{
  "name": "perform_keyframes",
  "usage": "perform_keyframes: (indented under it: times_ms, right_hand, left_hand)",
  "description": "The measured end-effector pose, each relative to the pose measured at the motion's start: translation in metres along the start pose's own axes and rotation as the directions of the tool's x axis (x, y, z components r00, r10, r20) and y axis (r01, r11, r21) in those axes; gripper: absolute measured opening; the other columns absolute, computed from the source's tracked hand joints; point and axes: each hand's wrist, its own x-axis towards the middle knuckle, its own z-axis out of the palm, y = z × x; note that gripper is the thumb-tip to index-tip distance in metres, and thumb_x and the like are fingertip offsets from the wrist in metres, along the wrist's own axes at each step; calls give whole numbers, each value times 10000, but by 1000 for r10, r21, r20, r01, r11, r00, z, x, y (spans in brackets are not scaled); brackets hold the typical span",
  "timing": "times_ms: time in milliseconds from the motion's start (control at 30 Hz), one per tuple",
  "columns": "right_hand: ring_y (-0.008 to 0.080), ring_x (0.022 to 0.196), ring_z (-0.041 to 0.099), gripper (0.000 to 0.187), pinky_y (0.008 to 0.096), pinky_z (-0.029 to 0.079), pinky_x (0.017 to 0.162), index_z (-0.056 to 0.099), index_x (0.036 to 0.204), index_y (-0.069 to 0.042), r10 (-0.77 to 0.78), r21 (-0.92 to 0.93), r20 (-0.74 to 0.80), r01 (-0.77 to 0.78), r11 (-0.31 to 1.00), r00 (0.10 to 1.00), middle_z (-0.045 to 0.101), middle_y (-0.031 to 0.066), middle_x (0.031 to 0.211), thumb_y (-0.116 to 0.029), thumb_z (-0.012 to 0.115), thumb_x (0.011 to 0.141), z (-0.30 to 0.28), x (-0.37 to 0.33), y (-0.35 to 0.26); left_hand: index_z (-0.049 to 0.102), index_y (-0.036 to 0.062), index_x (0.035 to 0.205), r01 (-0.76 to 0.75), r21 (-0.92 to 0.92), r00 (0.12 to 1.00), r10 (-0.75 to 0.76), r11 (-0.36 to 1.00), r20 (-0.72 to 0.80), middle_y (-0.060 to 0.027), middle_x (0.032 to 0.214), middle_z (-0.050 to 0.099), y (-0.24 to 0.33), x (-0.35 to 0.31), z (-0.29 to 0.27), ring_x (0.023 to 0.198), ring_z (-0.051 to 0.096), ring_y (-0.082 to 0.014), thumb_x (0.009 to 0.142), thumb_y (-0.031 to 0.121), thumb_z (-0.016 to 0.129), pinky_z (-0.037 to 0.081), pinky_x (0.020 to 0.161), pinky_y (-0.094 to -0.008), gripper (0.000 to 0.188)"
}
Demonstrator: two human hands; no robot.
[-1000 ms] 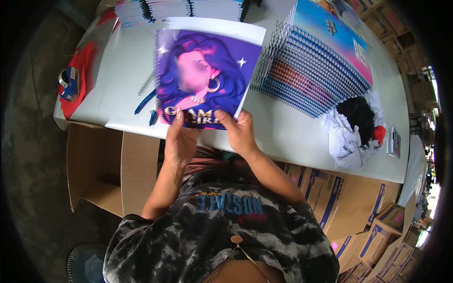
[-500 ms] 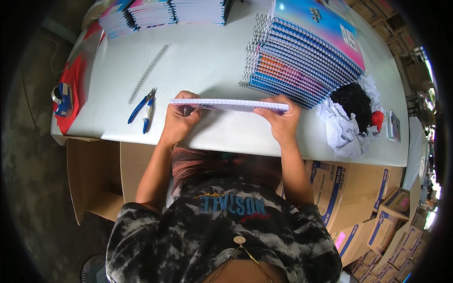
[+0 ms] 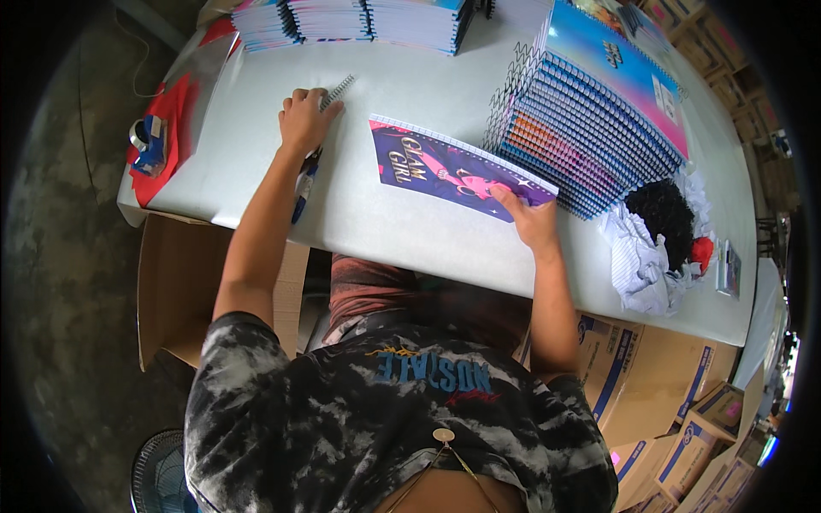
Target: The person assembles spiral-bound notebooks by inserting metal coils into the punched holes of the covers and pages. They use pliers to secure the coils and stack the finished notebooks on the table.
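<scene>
My right hand grips the near right corner of a purple and pink notebook, thumb on its cover. A row of punched holes runs along the notebook's far edge, with no wire through them. Over on the left, my left hand is closed on a loose spiral binding wire; its far end sticks out past the fingers, and the rest is hidden. Blue-handled pliers lie beside my left forearm, which partly covers them and whatever lies under it.
A tall stack of spiral notebooks stands at the right, with more stacks at the far edge. Crumpled striped cloth and a black tangled bundle lie near right. A tape dispenser rests on red material at left; cartons sit below the table.
My left hand has let go of the notebook and moved left and away to the spiral wire, closing on it. My right hand now holds the notebook alone, its cover tilted into view.
</scene>
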Motion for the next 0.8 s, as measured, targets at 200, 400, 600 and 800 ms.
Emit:
perform_keyframes:
  times_ms: [200,400,600,800]
  right_hand:
    - [88,806,594,250,226,470,753,618,1063,35,-77,-28,-148,73,997,986,661,54,914,-25,641,822,-3,-2,0]
    - [86,792,598,219,227,475,743,633,1014,30,-79,-2,-183,80,997,980,661,48,891,-2,654,799,0,-2,3]
    - [91,797,602,222,221,475,749,630,1030,44,-87,-28,-148,84,996,985,666,67,903,3,636,811,2,-4,-4]
    - [91,794,582,213,217,456,749,639,1007,45,-138,-58,-73,134,989,988,655,46,868,0,649,799,7,1,-22]
  left_hand:
    - [549,8,899,238,-821,903,192,520,384,-5,686,438,61,6,-81,597,366,-75,925,308,480,324,579,-207,310]
    - [564,55,779,353,-736,800,222,577,558,1,688,441,75,-10,-105,643,365,-92,915,441,479,357,628,-237,418]
    - [564,52,761,350,-730,800,218,587,559,5,667,448,80,-10,-102,634,358,-85,911,447,482,355,598,-236,431]
    - [587,41,827,549,-688,695,198,474,692,-8,691,497,77,6,-100,626,391,-66,909,403,511,353,578,-204,379]
